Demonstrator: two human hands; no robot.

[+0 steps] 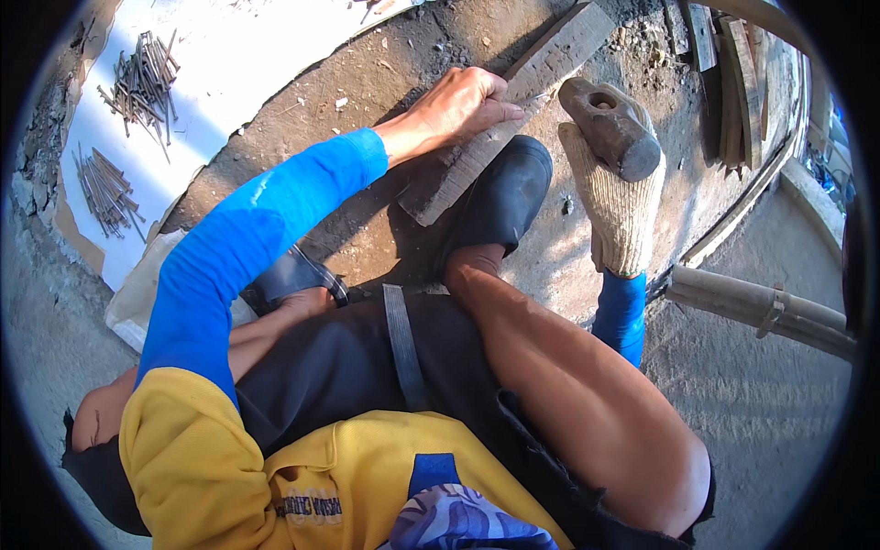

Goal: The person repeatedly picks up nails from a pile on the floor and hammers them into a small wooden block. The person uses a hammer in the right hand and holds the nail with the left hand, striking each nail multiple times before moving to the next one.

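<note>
My bare left hand [474, 106] is closed around the top of a rough wooden board [447, 175], with thumb and fingers near its middle edge; whether a nail is pinched there I cannot tell. The board slants from lower left to upper right, over or against another wooden piece [564, 45]. To the right, my right hand [619, 199], in a knitted cream glove, holds a hammer whose worn steel head [610, 130] faces up. Its handle is mostly hidden by the head and glove. A black shoe [509, 185] is beside the board.
Two piles of nails, one upper [143, 86] and one lower [108, 192], lie on a white sheet [227, 62] at the left. Several wooden strips [746, 89] rest at the upper right. Pale pipes or poles [763, 302] lie at the right.
</note>
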